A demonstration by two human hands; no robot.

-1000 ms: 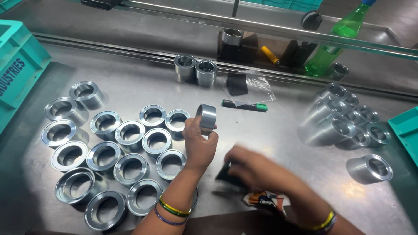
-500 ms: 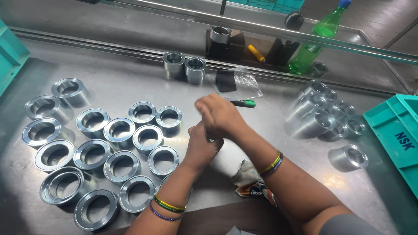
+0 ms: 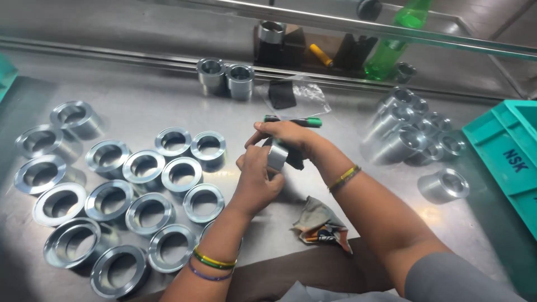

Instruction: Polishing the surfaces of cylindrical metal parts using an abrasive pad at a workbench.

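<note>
My left hand [image 3: 256, 178] grips a shiny metal ring [image 3: 277, 154] above the steel table [image 3: 140, 100]. My right hand [image 3: 288, 137] reaches over from the right and closes on the same ring, with a small dark object pinched against it. Both hands meet at the centre of the view. A green-capped black marker [image 3: 305, 121] lies just beyond my right fingers. Several machined metal rings [image 3: 145, 168] lie flat in rows to the left of my left forearm.
Several taller metal sleeves [image 3: 408, 131] cluster at the right, one [image 3: 444, 185] apart. Two sleeves [image 3: 226, 78] stand at the back beside a clear plastic bag [image 3: 296, 95]. A green bottle [image 3: 391, 47], a teal crate [image 3: 509, 156] and a crumpled cloth [image 3: 321, 223] are nearby.
My right hand came up from the cloth near the table's front edge and joined my left hand on the ring. The view has shifted right, showing the teal crate.
</note>
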